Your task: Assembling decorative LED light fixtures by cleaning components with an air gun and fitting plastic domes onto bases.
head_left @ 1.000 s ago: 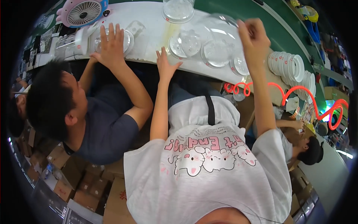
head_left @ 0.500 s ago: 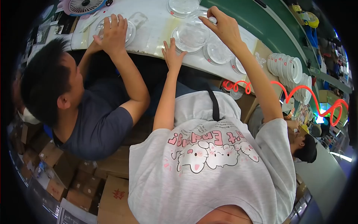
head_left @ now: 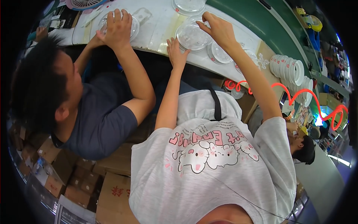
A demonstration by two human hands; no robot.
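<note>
A clear round cover (head_left: 192,34) rests over a white round dish at the table's edge. My left hand (head_left: 178,56) is at the near-left rim of that dish, fingers apart, gripping nothing. Above the far-right side of the cover, my right hand (head_left: 220,31) is bent with thumb and forefinger close together. A small pale bit shows between them, too small to name. Just right of the cover lies another round dish (head_left: 220,53) with clear contents, and a further covered dish (head_left: 188,5) stands behind it.
On my left a co-worker's hand (head_left: 117,31) lies over another clear round dish (head_left: 133,30). Stacked white rings (head_left: 296,72) stand at the right. A red coiled hose (head_left: 305,90) crosses on the right. Cardboard boxes (head_left: 113,190) sit on the floor at the lower left.
The clear cover, raised and tilted under my right hand before, now lies lower over the dish. My right hand has come slightly down and left; my left hand stays by the rim.
</note>
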